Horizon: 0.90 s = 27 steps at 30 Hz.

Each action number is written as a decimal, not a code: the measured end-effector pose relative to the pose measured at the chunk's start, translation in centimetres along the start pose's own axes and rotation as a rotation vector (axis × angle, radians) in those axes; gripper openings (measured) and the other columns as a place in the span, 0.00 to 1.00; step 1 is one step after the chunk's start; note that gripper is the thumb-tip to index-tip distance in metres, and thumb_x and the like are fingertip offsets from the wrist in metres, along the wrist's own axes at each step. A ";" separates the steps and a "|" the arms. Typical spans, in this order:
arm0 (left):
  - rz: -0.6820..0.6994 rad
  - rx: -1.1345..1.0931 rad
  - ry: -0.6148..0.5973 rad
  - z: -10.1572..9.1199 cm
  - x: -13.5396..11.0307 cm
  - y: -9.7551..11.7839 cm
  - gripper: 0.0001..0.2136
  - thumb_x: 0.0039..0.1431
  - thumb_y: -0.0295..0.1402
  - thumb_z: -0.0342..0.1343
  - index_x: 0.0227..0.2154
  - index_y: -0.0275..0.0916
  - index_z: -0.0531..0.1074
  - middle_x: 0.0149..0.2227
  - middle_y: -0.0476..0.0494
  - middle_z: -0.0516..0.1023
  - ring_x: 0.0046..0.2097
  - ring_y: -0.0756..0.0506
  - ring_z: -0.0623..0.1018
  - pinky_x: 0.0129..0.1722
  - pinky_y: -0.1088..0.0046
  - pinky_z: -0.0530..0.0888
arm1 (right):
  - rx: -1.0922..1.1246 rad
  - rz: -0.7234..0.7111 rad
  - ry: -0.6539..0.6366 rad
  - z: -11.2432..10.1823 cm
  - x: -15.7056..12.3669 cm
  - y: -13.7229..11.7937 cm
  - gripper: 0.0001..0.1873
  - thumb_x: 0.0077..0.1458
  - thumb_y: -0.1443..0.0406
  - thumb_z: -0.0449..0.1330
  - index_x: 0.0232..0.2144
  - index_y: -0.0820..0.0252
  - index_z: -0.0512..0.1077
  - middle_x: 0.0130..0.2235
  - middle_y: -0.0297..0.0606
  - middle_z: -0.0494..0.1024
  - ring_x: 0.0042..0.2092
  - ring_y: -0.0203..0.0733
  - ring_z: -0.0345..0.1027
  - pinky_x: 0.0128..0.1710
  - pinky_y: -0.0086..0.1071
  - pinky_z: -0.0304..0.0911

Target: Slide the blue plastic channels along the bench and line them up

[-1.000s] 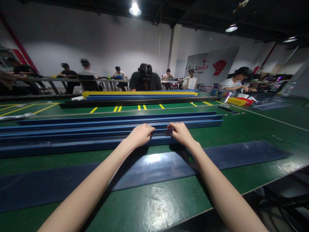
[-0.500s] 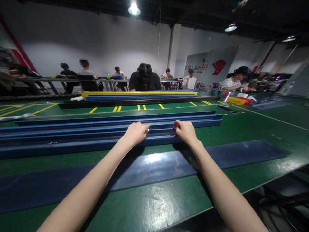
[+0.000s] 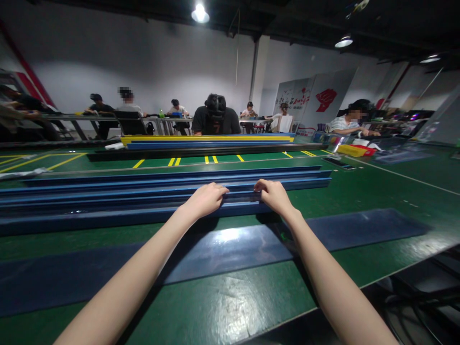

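Observation:
My left hand (image 3: 207, 198) reaches over the front wall of the nearest long blue channel strip (image 3: 240, 208), its fingers curled together and pointing right. Facing it across a short gap, my right hand (image 3: 276, 195) bends its fingers down over the same strip. Most fingertips are hidden, and I cannot make out what is pinched in either hand. More blue channel strips (image 3: 305, 183) lie parallel just behind. Under my forearms, a flat translucent bluish plastic sheet (image 3: 230, 249) lies along the table.
The green table (image 3: 388, 191) has its front edge at lower right. Across it lie yellow strips (image 3: 212, 139) and a black strip (image 3: 215, 152). A phone (image 3: 339, 163) and a yellow-and-red tray (image 3: 354, 150) sit at right. A person (image 3: 215, 117) sits opposite; others work farther back.
My left hand has slid slightly right along the strip, and the shiny bit at its fingertips no longer shows. My right hand has shifted slightly left. The strips and sheet stay in place.

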<state>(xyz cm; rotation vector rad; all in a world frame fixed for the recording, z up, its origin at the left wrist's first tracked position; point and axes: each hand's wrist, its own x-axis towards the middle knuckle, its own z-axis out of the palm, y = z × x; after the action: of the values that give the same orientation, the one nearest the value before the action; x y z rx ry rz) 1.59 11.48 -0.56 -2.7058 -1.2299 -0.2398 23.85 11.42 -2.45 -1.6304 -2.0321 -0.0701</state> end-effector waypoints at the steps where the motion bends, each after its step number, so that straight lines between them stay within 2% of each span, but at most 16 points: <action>1: 0.004 -0.012 -0.007 0.1 0.0 0.0 0.16 0.54 0.24 0.42 0.43 0.39 0.68 0.45 0.44 0.73 0.47 0.46 0.70 0.45 0.72 0.66 | 0.022 0.017 0.021 0.0 0.1 0.3 0.16 0.44 0.73 0.47 0.31 0.57 0.72 0.33 0.32 0.78 0.38 0.37 0.69 0.38 0.26 0.57; 7: -0.034 -0.008 -0.050 0.0 0.0 -0.1 0.15 0.55 0.26 0.42 0.42 0.40 0.69 0.42 0.44 0.74 0.44 0.46 0.72 0.42 0.71 0.67 | 0.133 0.222 0.180 -0.2 0.5 3.0 0.17 0.45 0.72 0.45 0.30 0.57 0.73 0.34 0.34 0.77 0.38 0.37 0.69 0.38 0.26 0.59; 11: -0.037 0.041 -0.035 -0.1 0.0 0.0 0.14 0.55 0.26 0.42 0.41 0.40 0.69 0.41 0.43 0.75 0.43 0.45 0.72 0.39 0.71 0.67 | 0.125 0.326 0.194 0.2 0.5 4.4 0.16 0.45 0.71 0.46 0.28 0.56 0.73 0.32 0.34 0.77 0.37 0.38 0.69 0.38 0.27 0.59; 16: -0.034 0.121 -0.014 0.0 -0.1 -0.1 0.13 0.55 0.26 0.43 0.39 0.38 0.69 0.39 0.43 0.75 0.41 0.44 0.73 0.36 0.70 0.67 | 0.183 0.419 0.145 0.8 0.6 5.0 0.14 0.48 0.64 0.47 0.26 0.56 0.72 0.31 0.37 0.77 0.35 0.39 0.69 0.36 0.29 0.58; 20: -0.033 0.163 -0.003 0.2 -0.1 0.1 0.12 0.55 0.26 0.43 0.39 0.38 0.69 0.39 0.43 0.74 0.40 0.43 0.72 0.35 0.70 0.67 | 0.346 0.418 0.029 1.1 0.6 5.1 0.14 0.48 0.58 0.49 0.25 0.59 0.72 0.29 0.38 0.76 0.33 0.39 0.69 0.35 0.29 0.58; 27: 0.016 0.166 0.040 0.7 0.1 0.8 0.12 0.59 0.30 0.42 0.39 0.37 0.69 0.40 0.42 0.73 0.42 0.45 0.71 0.38 0.70 0.67 | 0.478 0.334 -0.087 2.3 0.1 5.5 0.10 0.45 0.61 0.54 0.26 0.60 0.72 0.27 0.35 0.75 0.31 0.37 0.67 0.33 0.27 0.58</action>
<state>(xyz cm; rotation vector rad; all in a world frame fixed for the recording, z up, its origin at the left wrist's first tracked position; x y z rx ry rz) 2.33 11.16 -1.33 -2.5562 -1.1621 -0.1798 28.01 13.85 -5.91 -1.6438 -1.6384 0.5701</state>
